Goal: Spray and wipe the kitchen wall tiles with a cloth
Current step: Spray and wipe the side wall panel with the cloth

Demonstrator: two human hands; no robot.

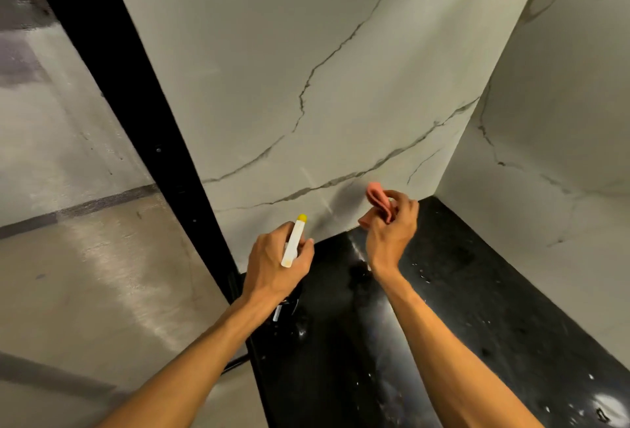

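White marble-look wall tiles (289, 69) with grey veins fill the upper middle, and a second tiled wall (552, 154) meets them at the corner on the right. My left hand (272, 267) grips a spray bottle (294, 240) with a white head and a yellow nozzle tip, which points up at the wall's lower part. The bottle's body is hidden under my hand. My right hand (390, 233) holds a bunched pink cloth (376, 197) just in front of the tiles, close above the counter. I cannot tell whether the cloth touches the wall.
A glossy black counter (460, 308) with water droplets lies below the tiles. A black vertical frame (129, 93) borders the tiles on the left, with a mesh-like screen (68, 223) beyond it.
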